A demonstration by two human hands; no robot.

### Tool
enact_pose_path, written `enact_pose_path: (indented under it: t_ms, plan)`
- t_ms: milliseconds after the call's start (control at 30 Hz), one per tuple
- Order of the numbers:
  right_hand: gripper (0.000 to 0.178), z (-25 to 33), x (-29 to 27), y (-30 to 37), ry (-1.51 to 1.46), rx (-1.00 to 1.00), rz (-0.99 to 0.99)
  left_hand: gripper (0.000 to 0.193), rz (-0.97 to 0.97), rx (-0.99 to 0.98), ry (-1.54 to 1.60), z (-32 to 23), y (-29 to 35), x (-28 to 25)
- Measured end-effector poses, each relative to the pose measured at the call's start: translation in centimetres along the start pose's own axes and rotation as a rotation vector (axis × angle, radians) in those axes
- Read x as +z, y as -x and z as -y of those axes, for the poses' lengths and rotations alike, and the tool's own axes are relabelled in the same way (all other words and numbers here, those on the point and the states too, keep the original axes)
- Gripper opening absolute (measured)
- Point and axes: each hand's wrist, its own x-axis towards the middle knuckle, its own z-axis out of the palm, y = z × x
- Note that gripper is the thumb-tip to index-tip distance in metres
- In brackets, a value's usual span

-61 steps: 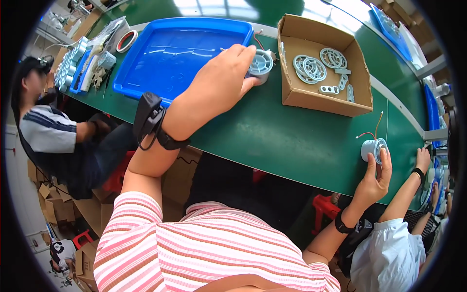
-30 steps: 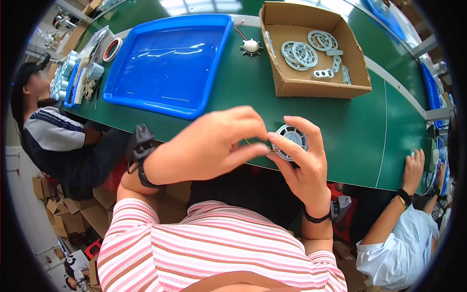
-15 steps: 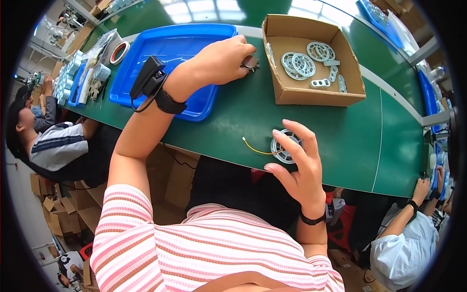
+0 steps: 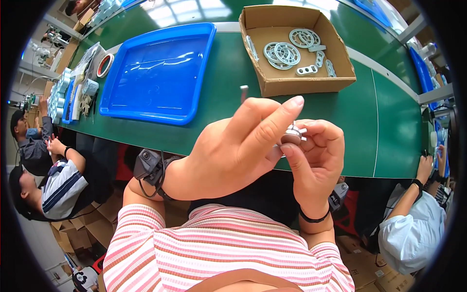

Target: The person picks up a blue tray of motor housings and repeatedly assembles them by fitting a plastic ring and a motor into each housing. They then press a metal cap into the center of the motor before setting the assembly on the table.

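Observation:
My two hands meet above the near edge of the table. My right hand [image 4: 318,160] is closed, with its thumb and bent fingers pinching a small round metal part [image 4: 292,136] that has short tabs around its rim. My left hand [image 4: 238,146] reaches across from the left, its thumb against the part and its index finger stretched out over it. Past the left knuckles pokes a small silvery-tipped piece [image 4: 243,91] whose kind I cannot make out. The pale spoked ring with the yellow wire is not visible now; the hands cover that area.
A blue tray [image 4: 151,114] lies left on the green table [image 4: 369,117]. An open cardboard box [image 4: 306,87] at the back holds several pale spoked rings [image 4: 287,53] and small link-shaped plates [image 4: 306,70]. A tape roll [image 4: 105,65] sits beyond the tray. People work at both sides.
My left hand has come back from beside the box with the round metal part to my right hand. The right hand has closed on it. The whole view has shifted slightly.

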Motion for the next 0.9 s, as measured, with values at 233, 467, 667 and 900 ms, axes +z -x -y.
enact_pose_path:
  t_ms: [233, 467, 667, 900]
  plan:
    - [0.037, 0.7, -2.0, -0.1, -0.193, 0.200, 0.051, 0.043, 0.156, -0.088, 0.267, 2.2, 0.6, -0.4]
    - [0.038, 0.9, -2.4, -0.4, 0.050, 0.006, 0.173, 0.022, 0.119, -0.185, 0.464, 2.2, 0.9, -0.3]
    - [0.039, 1.0, -3.0, -0.9, 0.210, -0.048, 0.186, 0.019, 0.120, -0.332, 0.551, 2.0, 1.4, 0.0]
    - [0.040, 1.4, -4.8, -2.5, 0.447, -0.055, 0.347, 0.016, 0.012, -0.298, 0.304, 1.1, 2.7, 0.8]
